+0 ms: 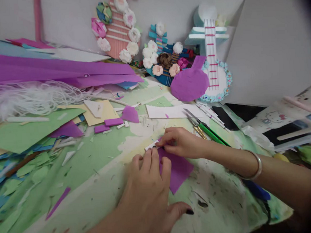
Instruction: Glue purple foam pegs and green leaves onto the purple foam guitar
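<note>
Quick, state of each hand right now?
Left hand: open, fingers resting on the white piece.
Right hand: fingers at that piece; grip can't be told.

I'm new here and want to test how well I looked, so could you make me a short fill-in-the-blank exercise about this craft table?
1. The sheet reaching out from under the right hand is coloured ____.
2. The bangle is worn on the ____ arm.
3. The thumbnail of the left hand is painted ____.
4. The tangled strings at the picture's left are ____ in colour.

Missing words: purple; right; black; white.
</note>
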A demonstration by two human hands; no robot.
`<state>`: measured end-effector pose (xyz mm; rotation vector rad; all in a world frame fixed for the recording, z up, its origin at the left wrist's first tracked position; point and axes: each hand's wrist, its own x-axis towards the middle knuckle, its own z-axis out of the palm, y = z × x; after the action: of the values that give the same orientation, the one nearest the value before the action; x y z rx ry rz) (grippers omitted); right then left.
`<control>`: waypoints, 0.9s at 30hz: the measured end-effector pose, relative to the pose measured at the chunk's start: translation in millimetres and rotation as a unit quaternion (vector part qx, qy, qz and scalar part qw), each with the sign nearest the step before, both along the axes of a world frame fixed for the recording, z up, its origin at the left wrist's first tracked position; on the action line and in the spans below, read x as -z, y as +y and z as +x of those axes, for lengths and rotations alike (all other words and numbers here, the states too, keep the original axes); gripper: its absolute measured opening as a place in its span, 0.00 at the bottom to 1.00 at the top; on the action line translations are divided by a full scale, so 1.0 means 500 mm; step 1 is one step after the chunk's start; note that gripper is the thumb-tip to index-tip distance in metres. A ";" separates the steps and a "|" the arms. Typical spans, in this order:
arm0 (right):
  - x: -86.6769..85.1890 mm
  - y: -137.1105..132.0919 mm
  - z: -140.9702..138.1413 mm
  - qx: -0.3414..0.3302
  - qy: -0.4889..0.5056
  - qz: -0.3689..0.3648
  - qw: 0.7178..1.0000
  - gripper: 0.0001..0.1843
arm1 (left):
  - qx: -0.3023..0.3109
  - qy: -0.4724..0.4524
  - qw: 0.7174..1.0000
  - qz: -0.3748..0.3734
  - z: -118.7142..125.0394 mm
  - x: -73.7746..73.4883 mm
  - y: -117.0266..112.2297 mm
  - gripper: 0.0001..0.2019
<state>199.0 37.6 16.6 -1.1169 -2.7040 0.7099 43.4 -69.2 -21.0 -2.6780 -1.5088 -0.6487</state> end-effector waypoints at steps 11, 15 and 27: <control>-0.028 -0.092 0.060 0.135 0.174 0.002 0.975 0.09 | -0.014 -0.095 0.995 -0.006 -0.040 -0.016 0.074 0.12; 0.000 -0.139 0.041 0.188 0.323 -0.184 0.909 0.08 | 0.073 -0.159 0.982 0.070 -0.051 -0.013 0.088 0.10; -0.005 -0.112 -0.010 0.150 0.482 -0.389 0.770 0.07 | 0.104 -0.298 0.946 -0.074 -0.065 -0.047 0.098 0.11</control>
<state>193.8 -18.2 19.3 -0.8486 -1.3114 1.7899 10.8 -19.9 2.5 -2.9389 -1.4090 -1.5304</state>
